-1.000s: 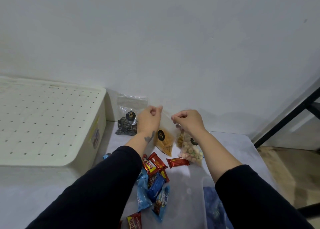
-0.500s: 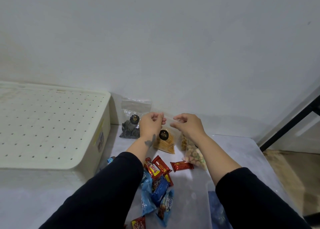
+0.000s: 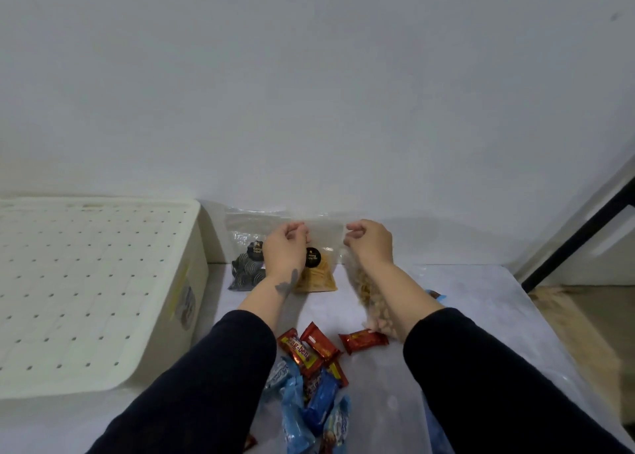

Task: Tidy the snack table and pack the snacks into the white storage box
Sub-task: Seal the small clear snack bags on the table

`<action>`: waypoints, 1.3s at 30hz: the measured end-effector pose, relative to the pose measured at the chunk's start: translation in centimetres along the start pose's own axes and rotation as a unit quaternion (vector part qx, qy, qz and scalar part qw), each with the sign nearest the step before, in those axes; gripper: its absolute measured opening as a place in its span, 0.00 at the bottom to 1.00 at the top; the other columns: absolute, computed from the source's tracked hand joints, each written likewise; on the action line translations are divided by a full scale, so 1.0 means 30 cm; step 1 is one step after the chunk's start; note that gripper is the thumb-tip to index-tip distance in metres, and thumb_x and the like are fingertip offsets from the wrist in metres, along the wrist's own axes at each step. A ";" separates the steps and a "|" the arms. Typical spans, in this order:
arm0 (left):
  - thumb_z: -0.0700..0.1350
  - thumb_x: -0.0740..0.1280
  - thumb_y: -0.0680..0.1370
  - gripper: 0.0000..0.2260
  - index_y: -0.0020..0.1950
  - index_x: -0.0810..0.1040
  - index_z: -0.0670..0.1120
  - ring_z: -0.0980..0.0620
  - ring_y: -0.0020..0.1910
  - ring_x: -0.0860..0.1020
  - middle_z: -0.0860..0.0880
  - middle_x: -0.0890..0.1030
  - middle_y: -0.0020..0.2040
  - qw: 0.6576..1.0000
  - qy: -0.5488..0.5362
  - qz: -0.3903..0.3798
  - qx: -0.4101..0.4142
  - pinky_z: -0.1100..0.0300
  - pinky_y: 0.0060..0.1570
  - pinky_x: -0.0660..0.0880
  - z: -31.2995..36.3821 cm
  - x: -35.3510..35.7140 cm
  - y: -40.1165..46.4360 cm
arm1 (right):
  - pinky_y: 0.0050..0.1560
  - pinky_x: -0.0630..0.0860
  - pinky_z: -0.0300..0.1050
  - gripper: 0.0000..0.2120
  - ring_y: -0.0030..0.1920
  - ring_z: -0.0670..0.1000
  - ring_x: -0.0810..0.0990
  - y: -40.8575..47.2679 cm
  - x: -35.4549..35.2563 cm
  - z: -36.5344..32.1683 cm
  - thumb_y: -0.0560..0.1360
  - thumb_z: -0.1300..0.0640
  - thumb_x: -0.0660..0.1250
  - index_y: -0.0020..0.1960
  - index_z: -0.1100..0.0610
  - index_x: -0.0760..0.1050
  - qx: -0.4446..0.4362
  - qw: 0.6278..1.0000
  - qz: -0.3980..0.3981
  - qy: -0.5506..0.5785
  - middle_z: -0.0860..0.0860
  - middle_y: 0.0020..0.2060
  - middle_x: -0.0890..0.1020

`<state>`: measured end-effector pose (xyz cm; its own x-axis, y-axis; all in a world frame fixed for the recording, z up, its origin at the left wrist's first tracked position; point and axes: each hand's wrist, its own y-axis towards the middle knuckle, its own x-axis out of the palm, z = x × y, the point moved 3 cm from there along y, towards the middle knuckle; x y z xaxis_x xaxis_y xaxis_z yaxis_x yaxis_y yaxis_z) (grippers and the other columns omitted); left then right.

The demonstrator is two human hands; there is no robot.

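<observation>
Against wall, yellow snack bag (image 3: 314, 275) upright, both hands (image 3: 287, 247) pinching top

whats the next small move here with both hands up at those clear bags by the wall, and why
Probably let go of the yellow snack bag, now propped against the wall, and stand the bag of round snacks beside it. The left hand pinches the yellow bag's top, the right hand holds the other bag, still tilted, and the white storage box has its lid on.

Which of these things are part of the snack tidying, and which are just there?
Part of the job: white storage box, lid on; clear snack bags; wrapped chocolate bars; blue snack packets; both hands.

Just there: wall; black frame.
</observation>
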<state>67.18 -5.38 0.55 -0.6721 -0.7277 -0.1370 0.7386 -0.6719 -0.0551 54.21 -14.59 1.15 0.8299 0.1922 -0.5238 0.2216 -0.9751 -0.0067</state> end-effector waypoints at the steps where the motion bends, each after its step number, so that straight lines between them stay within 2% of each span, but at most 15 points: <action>1: 0.44 0.63 0.79 0.05 0.52 0.78 0.46 0.51 0.48 0.82 0.49 0.82 0.45 1.000 0.013 -0.011 0.001 0.51 0.55 0.78 -0.003 0.016 -0.004 | 0.44 0.69 0.28 0.13 0.46 0.49 0.79 0.001 -0.021 0.025 0.74 0.68 0.64 0.56 0.60 0.79 0.004 1.000 0.006 -0.012 0.54 0.51 0.82; 3: 0.42 0.62 0.79 0.08 0.56 0.78 0.42 0.50 0.45 0.81 0.47 0.83 0.46 0.999 0.028 -0.045 -0.007 0.53 0.51 0.79 -0.020 0.063 -0.023 | 0.50 0.69 0.34 0.13 0.53 0.52 0.80 0.003 -0.074 0.079 0.74 0.67 0.63 0.56 0.59 0.79 0.016 0.999 0.017 -0.036 0.55 0.54 0.82; 6: 0.40 0.62 0.79 0.08 0.56 0.78 0.40 0.50 0.44 0.80 0.45 0.82 0.47 0.993 0.054 -0.104 -0.025 0.59 0.44 0.78 -0.054 0.162 -0.079 | 0.51 0.68 0.36 0.13 0.58 0.52 0.78 0.005 -0.167 0.170 0.76 0.65 0.62 0.58 0.57 0.78 0.041 0.996 0.030 -0.076 0.54 0.59 0.79; 10: 0.41 0.63 0.78 0.12 0.61 0.75 0.40 0.50 0.51 0.77 0.45 0.80 0.54 0.976 0.132 -0.170 -0.043 0.61 0.51 0.74 -0.133 0.296 -0.163 | 0.56 0.69 0.42 0.16 0.65 0.56 0.72 0.018 -0.247 0.303 0.79 0.60 0.60 0.66 0.55 0.71 0.096 0.987 0.002 -0.132 0.56 0.66 0.73; 14: 0.43 0.65 0.77 0.19 0.68 0.69 0.42 0.48 0.61 0.75 0.45 0.76 0.63 0.972 0.154 -0.168 -0.064 0.57 0.63 0.72 -0.188 0.383 -0.218 | 0.65 0.67 0.46 0.21 0.68 0.57 0.70 0.029 -0.264 0.377 0.79 0.61 0.59 0.71 0.56 0.64 0.129 0.989 -0.024 -0.071 0.57 0.69 0.70; 17: 0.45 0.65 0.78 0.21 0.70 0.68 0.42 0.47 0.63 0.74 0.46 0.75 0.65 0.973 0.190 -0.119 -0.056 0.56 0.62 0.70 -0.187 0.411 -0.229 | 0.62 0.74 0.48 0.22 0.61 0.57 0.76 0.036 -0.286 0.399 0.77 0.63 0.61 0.70 0.58 0.66 0.134 0.991 -0.018 -0.010 0.57 0.63 0.75; 19: 0.46 0.64 0.78 0.20 0.69 0.70 0.42 0.46 0.63 0.74 0.44 0.76 0.65 0.975 0.193 -0.097 -0.049 0.58 0.61 0.69 -0.179 0.423 -0.244 | 0.42 0.79 0.39 0.17 0.43 0.53 0.80 0.026 -0.307 0.404 0.75 0.67 0.62 0.63 0.60 0.73 0.136 0.989 -0.027 0.051 0.56 0.47 0.81; 20: 0.47 0.64 0.78 0.19 0.68 0.71 0.42 0.46 0.62 0.75 0.44 0.77 0.63 0.977 0.188 -0.088 -0.049 0.59 0.60 0.69 -0.174 0.426 -0.254 | 0.33 0.77 0.34 0.14 0.34 0.49 0.78 0.015 -0.320 0.401 0.74 0.68 0.62 0.58 0.61 0.76 0.132 0.988 -0.033 0.070 0.54 0.39 0.81; 21: 0.48 0.64 0.79 0.18 0.67 0.72 0.42 0.46 0.61 0.76 0.44 0.78 0.62 0.980 0.177 -0.079 -0.048 0.59 0.59 0.70 -0.167 0.427 -0.266 | 0.30 0.74 0.33 0.12 0.30 0.47 0.77 0.000 -0.336 0.399 0.74 0.69 0.62 0.54 0.61 0.78 0.122 0.988 -0.042 0.087 0.53 0.34 0.80; 24: 0.49 0.63 0.79 0.14 0.61 0.75 0.44 0.49 0.52 0.78 0.46 0.81 0.55 0.990 0.122 -0.057 -0.033 0.58 0.53 0.75 -0.131 0.422 -0.292 | 0.31 0.73 0.39 0.07 0.31 0.50 0.78 -0.051 -0.388 0.397 0.74 0.69 0.64 0.47 0.62 0.79 0.080 0.983 -0.091 0.135 0.56 0.34 0.81; 27: 0.46 0.65 0.79 0.09 0.55 0.77 0.42 0.53 0.46 0.77 0.48 0.80 0.47 0.997 0.059 -0.047 0.004 0.68 0.44 0.73 -0.061 0.409 -0.328 | 0.36 0.78 0.37 0.06 0.33 0.48 0.81 -0.104 -0.472 0.376 0.74 0.67 0.66 0.50 0.62 0.79 0.023 0.986 -0.121 0.111 0.55 0.37 0.83; 30: 0.41 0.66 0.78 0.05 0.51 0.79 0.41 0.55 0.42 0.79 0.49 0.81 0.41 0.997 -0.005 -0.070 0.020 0.62 0.49 0.75 -0.030 0.396 -0.378 | 0.40 0.80 0.39 0.04 0.34 0.47 0.81 -0.145 -0.548 0.360 0.72 0.65 0.70 0.47 0.62 0.80 -0.026 0.989 -0.126 0.078 0.54 0.37 0.84; 33: 0.38 0.67 0.76 0.03 0.46 0.80 0.43 0.55 0.41 0.80 0.47 0.82 0.40 0.995 -0.031 -0.092 0.032 0.59 0.50 0.77 -0.044 0.392 -0.425 | 0.38 0.77 0.32 0.03 0.30 0.40 0.77 -0.167 -0.594 0.363 0.71 0.64 0.71 0.45 0.61 0.82 -0.078 0.990 -0.115 0.025 0.49 0.33 0.81; 36: 0.36 0.68 0.76 0.07 0.42 0.80 0.47 0.52 0.41 0.80 0.48 0.82 0.39 0.995 -0.005 -0.095 0.039 0.54 0.49 0.76 -0.054 0.400 -0.451 | 0.35 0.71 0.24 0.03 0.30 0.38 0.75 -0.176 -0.601 0.368 0.73 0.63 0.69 0.44 0.60 0.82 -0.112 0.986 -0.120 -0.022 0.45 0.32 0.78; 39: 0.37 0.68 0.76 0.09 0.40 0.80 0.51 0.51 0.43 0.79 0.48 0.83 0.39 0.995 0.035 -0.083 0.045 0.49 0.53 0.76 -0.060 0.411 -0.460 | 0.36 0.67 0.21 0.05 0.35 0.38 0.73 -0.183 -0.595 0.378 0.76 0.62 0.66 0.44 0.58 0.80 -0.127 0.982 -0.122 -0.068 0.47 0.36 0.79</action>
<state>48.79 -4.84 -2.17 -0.7765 -0.5968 -0.2022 0.6085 -0.7935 0.0051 32.38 -13.93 0.89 0.6639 0.3822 -0.6428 0.5401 -0.8396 0.0586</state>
